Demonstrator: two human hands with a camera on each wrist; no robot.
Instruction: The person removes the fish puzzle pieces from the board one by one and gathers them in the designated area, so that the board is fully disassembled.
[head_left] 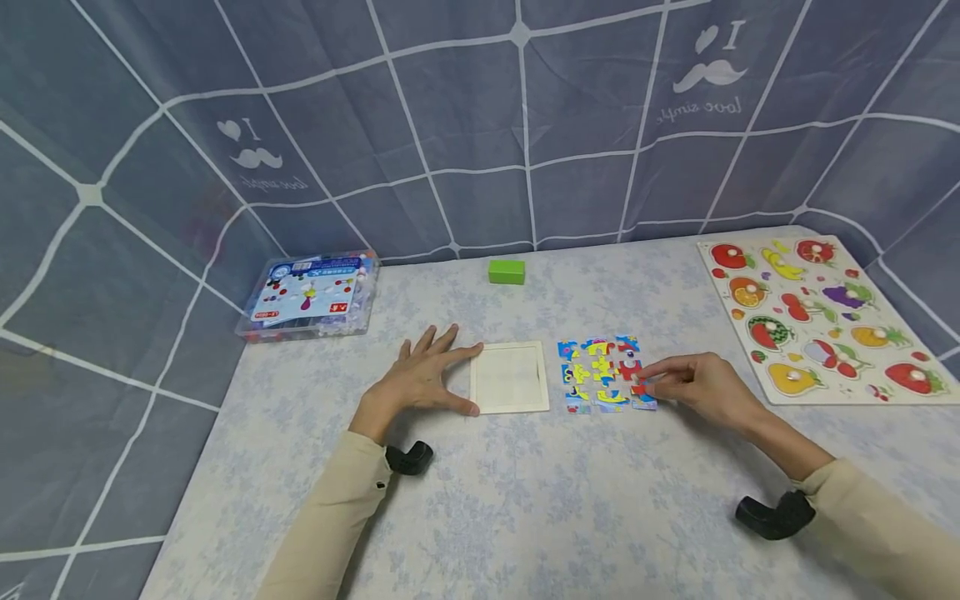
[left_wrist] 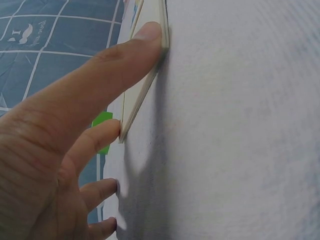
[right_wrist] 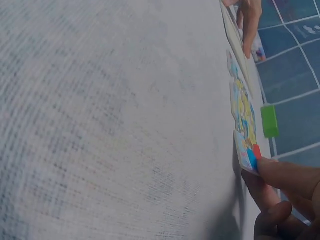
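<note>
A pale, shallow square puzzle frame lies flat on the table, nothing in its recess. My left hand is spread at its left side, thumb and index fingertips touching the two left corners, the other fingers straight. Right of the frame, colourful jigsaw pieces lie in a loose square with small gaps. My right hand pinches a puzzle piece between thumb and index finger at the lower right corner of that square. In the right wrist view this piece is tilted, its near edge raised.
A green block stands behind the frame. At the back left sits a clear plastic box with a printed label. A fruit peg board lies at the right. A tiled-pattern curtain hangs along the back.
</note>
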